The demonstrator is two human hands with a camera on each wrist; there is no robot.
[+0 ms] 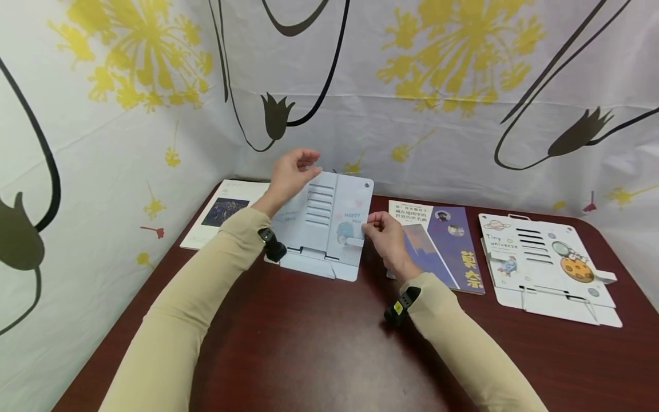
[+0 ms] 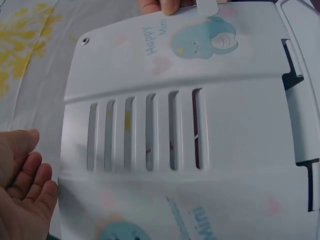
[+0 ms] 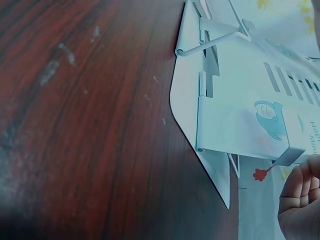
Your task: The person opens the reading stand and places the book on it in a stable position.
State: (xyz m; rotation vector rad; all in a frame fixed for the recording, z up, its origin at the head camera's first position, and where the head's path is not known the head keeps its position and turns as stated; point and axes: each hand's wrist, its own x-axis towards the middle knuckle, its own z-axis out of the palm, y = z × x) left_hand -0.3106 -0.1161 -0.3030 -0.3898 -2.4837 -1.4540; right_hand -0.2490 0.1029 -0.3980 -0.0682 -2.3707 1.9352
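Presently, white Happy Mini stand (image 1: 346,197): rests on the dark red tabletop (image 1: 309,343), its slotted panel raised and leaning back above a flat base, slightly toward twelve o'clock from the head view's centre.
Left hand (image 1: 294,174): at the stand's eleven o'clock, just beside the panel's top edge, fingers loosely bent and grasping nothing; cannot tell whether a fingertip touches it.
Right hand (image 1: 386,234): at three o'clock, thumb and fingers pinching the panel's side edge near a small white tab (image 1: 353,242).
White book (image 1: 225,213): at nine o'clock, lying flat, a dark picture on its cover.
Purple-and-white book (image 1: 447,240): at three o'clock, just beyond the right hand.
Tiny universe stand (image 1: 556,257): farther out at three o'clock, beside the purple-and-white book.
Backdrop (image 1: 360,74): white with yellow blooms and dark stems, rising behind at twelve o'clock.
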